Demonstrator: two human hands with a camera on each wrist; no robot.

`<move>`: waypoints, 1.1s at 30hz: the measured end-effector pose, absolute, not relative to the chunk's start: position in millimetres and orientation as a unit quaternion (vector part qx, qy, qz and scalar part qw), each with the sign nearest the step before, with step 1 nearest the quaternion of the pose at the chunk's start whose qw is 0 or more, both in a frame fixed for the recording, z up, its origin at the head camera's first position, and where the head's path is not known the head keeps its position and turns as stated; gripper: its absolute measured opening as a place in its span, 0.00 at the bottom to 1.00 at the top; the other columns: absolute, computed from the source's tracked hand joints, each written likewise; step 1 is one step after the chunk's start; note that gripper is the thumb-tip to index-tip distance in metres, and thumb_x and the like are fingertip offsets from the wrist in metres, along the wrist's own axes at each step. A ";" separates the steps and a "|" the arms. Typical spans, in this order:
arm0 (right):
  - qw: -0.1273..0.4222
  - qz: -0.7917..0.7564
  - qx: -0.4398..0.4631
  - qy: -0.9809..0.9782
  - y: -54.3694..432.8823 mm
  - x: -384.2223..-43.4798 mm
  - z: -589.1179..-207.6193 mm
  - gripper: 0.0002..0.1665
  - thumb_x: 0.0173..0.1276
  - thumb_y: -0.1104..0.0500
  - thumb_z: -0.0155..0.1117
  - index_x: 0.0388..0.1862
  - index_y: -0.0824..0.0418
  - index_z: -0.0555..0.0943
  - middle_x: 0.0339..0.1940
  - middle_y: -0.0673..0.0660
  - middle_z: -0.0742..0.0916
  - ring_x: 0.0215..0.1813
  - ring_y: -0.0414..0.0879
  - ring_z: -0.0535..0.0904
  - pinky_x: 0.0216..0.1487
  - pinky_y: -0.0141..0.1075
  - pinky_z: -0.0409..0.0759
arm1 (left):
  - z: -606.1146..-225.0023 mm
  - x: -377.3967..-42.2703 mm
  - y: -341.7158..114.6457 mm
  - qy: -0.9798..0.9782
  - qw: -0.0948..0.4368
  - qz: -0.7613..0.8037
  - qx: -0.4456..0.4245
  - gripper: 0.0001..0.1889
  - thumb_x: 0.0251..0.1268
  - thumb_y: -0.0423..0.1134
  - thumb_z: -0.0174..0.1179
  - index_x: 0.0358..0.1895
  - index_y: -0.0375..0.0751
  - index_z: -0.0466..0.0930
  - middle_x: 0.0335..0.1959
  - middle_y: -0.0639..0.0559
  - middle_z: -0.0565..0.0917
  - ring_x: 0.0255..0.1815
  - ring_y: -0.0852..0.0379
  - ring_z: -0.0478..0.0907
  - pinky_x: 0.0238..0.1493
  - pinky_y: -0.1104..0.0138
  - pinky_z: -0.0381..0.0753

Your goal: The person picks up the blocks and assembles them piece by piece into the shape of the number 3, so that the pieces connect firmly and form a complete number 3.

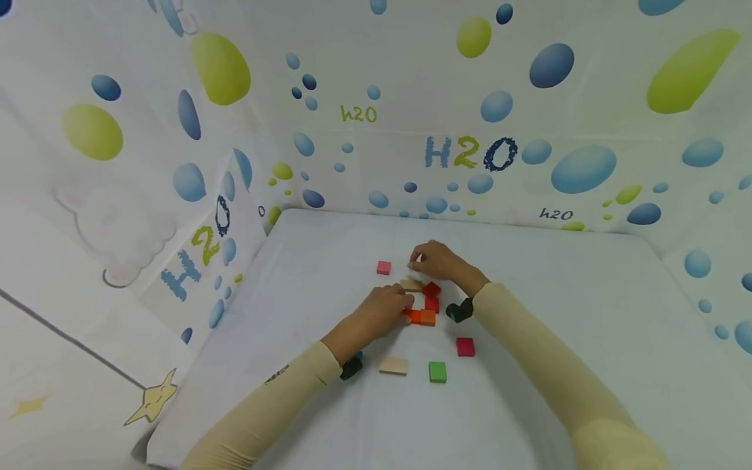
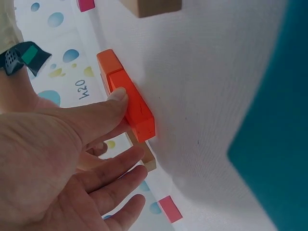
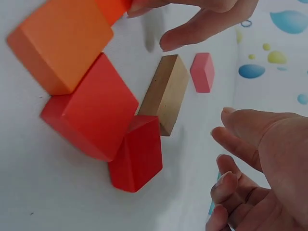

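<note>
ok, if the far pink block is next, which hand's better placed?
Probably the right hand: it looks empty and is close to the pink block. The left hand has its thumb on the red-orange block and would likely have to let go first.

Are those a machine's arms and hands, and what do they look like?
They look human: long cream sleeves, with a small, unreadable dark marking on the left one. The left hand and right hand are ungloved, with bare fingers. A dark device at the right wrist has a green patch. No cables show.
</note>
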State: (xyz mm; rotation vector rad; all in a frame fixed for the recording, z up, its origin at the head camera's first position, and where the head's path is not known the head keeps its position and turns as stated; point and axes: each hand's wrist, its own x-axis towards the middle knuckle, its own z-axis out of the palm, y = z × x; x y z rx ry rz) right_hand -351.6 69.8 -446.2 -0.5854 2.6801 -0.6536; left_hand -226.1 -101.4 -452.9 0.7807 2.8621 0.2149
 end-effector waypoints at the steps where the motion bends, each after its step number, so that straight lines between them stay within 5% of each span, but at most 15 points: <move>1: 0.159 -0.227 -0.206 0.939 67.8 -353.4 -447.4 0.15 0.79 0.51 0.65 0.56 0.58 0.86 0.51 0.59 0.86 0.52 0.52 0.77 0.53 0.40 0.83 | -452.6 -225.8 -101.3 0.959 0.085 0.072 0.261 0.13 0.72 0.47 0.70 0.54 0.48 0.85 0.57 0.47 0.84 0.59 0.51 0.79 0.65 0.52 0.80; 19: 0.186 -0.174 -0.248 0.935 26.0 -371.6 -441.2 0.14 0.79 0.53 0.65 0.57 0.57 0.85 0.56 0.60 0.86 0.57 0.54 0.80 0.64 0.45 0.81 | -450.7 -224.7 -101.5 0.958 0.080 0.067 0.266 0.12 0.72 0.47 0.70 0.53 0.49 0.85 0.53 0.50 0.85 0.55 0.52 0.79 0.63 0.52 0.81; 33: 0.213 -0.165 -0.231 0.935 9.7 -369.1 -443.9 0.13 0.79 0.52 0.64 0.55 0.56 0.85 0.57 0.59 0.86 0.58 0.54 0.78 0.63 0.45 0.81 | -447.3 -220.7 -100.5 0.961 0.082 0.055 0.257 0.18 0.73 0.48 0.69 0.61 0.49 0.86 0.64 0.48 0.82 0.63 0.49 0.79 0.70 0.50 0.76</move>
